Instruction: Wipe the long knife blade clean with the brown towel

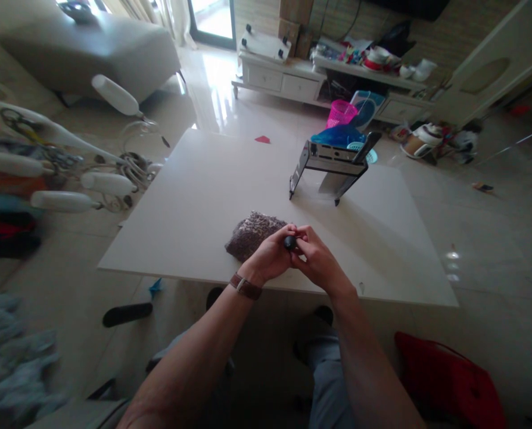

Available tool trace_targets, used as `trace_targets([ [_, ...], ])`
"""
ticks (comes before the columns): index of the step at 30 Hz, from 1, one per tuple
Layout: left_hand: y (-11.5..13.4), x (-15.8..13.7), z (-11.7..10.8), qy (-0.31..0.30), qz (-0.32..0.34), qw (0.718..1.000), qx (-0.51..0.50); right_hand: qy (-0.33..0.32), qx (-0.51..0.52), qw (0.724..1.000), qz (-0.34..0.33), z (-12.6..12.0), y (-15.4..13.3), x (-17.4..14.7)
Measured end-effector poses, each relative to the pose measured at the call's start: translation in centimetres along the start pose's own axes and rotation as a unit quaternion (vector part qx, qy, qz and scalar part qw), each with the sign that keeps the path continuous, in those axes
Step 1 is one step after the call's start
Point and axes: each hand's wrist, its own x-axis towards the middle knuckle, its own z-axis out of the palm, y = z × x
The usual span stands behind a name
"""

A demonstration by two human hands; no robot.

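Over the near edge of the white table, my left hand (272, 255) and my right hand (317, 259) meet with bent fingers around a black-handled object (289, 242). The rounded end of its handle points toward me; the rest is hidden by the fingers, so its kind does not show. Just beyond my left hand lies a grey-brown shaggy cloth (252, 232), bunched up on the tabletop. Farther back to the right stands a metal knife rack (337, 156) with slots along its top. One dark-handled knife (367, 146) leans out of its right end.
The white table (180, 220) spans the middle, with a small red piece (263, 139) near its far edge. Behind it are a blue basin (337, 134) and a pink basket (341, 112). A fallen lamp (114, 95) lies left; a red bag (448, 381) sits lower right.
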Motion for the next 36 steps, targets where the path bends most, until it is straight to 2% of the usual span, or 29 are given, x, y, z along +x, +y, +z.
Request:
trace_targets([
  [11,-0.2,-0.2,0.7,0.011,0.004,1.0,0.004,0.035,0.019,0.999,-0.004,0.5,0.5,-0.1],
  [18,0.0,-0.2,0.0,-0.013,-0.032,0.999,0.002,0.036,0.109,0.993,0.028,0.1,1.6,-0.8],
  [22,0.2,-0.2,-0.4,-0.028,-0.055,0.998,0.012,0.053,0.142,0.988,0.038,-0.4,1.4,-1.1],
  [29,0.1,-0.1,-0.1,-0.023,-0.048,0.999,0.007,0.068,0.146,0.986,0.034,-0.6,0.9,-1.0],
  [33,0.3,-0.3,-0.2,-0.022,-0.054,0.998,0.013,0.115,0.138,0.982,0.053,-0.4,0.5,-0.8],
  [36,0.8,-0.6,-0.2,-0.041,-0.049,0.998,0.015,0.199,0.103,0.974,0.034,-0.4,0.2,-0.8],
])
